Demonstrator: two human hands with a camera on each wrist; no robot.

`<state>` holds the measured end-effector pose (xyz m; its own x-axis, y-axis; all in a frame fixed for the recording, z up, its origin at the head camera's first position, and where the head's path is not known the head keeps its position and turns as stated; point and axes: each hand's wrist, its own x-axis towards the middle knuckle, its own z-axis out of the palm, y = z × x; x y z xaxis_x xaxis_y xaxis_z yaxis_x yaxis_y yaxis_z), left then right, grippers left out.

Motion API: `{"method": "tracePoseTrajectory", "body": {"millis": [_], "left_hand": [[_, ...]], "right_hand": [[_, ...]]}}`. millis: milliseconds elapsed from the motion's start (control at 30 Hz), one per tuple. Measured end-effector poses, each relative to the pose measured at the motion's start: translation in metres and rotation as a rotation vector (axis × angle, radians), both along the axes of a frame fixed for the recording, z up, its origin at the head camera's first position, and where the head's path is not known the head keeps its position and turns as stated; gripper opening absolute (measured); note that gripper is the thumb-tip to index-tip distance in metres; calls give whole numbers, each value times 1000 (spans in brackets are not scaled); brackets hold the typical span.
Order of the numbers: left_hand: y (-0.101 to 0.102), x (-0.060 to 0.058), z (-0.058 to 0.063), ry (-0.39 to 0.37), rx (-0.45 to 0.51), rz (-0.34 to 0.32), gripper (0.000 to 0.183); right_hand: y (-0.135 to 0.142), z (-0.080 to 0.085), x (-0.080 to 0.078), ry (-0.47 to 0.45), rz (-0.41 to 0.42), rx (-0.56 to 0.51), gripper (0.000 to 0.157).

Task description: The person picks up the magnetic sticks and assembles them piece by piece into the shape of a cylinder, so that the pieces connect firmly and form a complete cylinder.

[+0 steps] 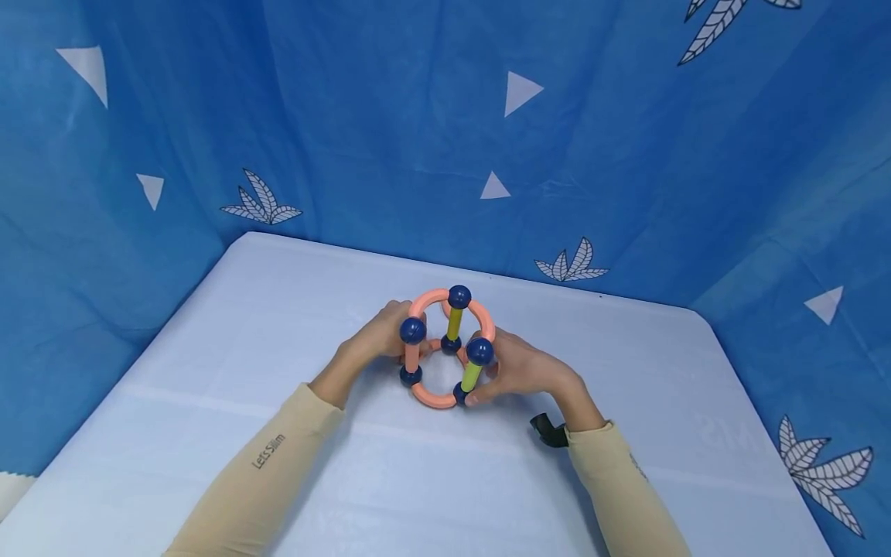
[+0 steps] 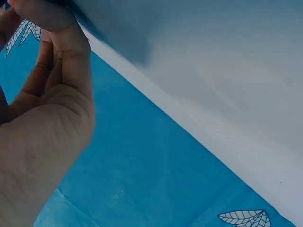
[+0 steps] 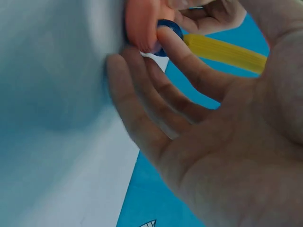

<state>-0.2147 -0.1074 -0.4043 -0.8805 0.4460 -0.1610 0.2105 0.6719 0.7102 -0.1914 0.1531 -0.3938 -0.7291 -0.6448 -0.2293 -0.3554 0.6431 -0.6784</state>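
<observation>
In the head view, a ball-and-rod building toy stands on the white table between both hands. Curved coral rods and dark blue balls form its upper ring (image 1: 431, 295) and lower ring (image 1: 433, 400). Linking the rings are a coral rod (image 1: 412, 357), a yellow rod (image 1: 455, 323) and a lime green rod (image 1: 471, 377). My left hand (image 1: 385, 329) grips the left side, fingertips partly hidden behind the toy. My right hand (image 1: 524, 364) holds the right side, thumb at the lower blue ball (image 1: 461, 394). In the right wrist view, its index finger touches a blue ball (image 3: 169, 29) beside a coral piece (image 3: 142, 23).
The white table (image 1: 390, 480) extends around the toy, its far edge meeting a blue curtain (image 1: 390, 139) printed with leaves and triangles. A bent black piece (image 1: 548, 431) lies by my right wrist. Beige sleeves (image 1: 257, 483) cover both forearms.
</observation>
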Motion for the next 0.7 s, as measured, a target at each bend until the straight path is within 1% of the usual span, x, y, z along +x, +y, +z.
{"method": "tracePoseTrajectory", "body": {"millis": [100,133,200,267,300,333,400,433,533,600,700], "left_hand": [[-1,0,1,36,-22,9,17],[-1,1,2,46,-29,14,18],[-1,0,3,41,-49,42,26],[-1,-1,5,-1,-66,95,31],[-2,-3,5,-29,-75,121,29],[-2,-3,6,-63,-84,149,24],[-5,-5,7,-118,-98,185,18],[-7,-5,8,-145,-101,201,17],[-15,-6,10,-180,-99,199,25],[-19,-7,12,-204,-103,194,32],[-22,-8,13,-195,-116,183,37]], "right_hand": [[-2,-3,-2,48,-7,-16,66],[-2,-4,-3,61,-15,-17,62],[-3,-5,-5,82,-34,-17,52],[-2,-6,-6,89,-59,-27,42],[-2,-7,-7,88,-71,-41,38],[-2,-8,-7,86,-89,-49,35],[-2,-11,-9,85,-119,-71,31],[-3,-13,-9,86,-141,-81,33],[-6,-17,-11,105,-182,-96,37],[-9,-19,-12,121,-190,-113,37],[-12,-21,-13,137,-194,-141,33]]}}
